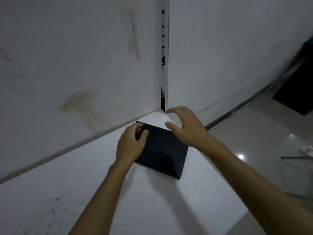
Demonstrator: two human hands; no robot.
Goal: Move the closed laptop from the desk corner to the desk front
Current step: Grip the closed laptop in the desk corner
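We see the closed black laptop [162, 150] lying in the desk's [84, 175] far corner, unmoved. Our left hand [130, 145] curls loosely on its left edge; our right hand [184, 126] hovers spread, empty. The carry remains.

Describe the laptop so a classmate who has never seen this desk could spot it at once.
Find where the two pale walls meet above the white desk. The laptop lies closed and flat in that corner, under the left hand and beside the right hand. It is the only black slab on the desk.
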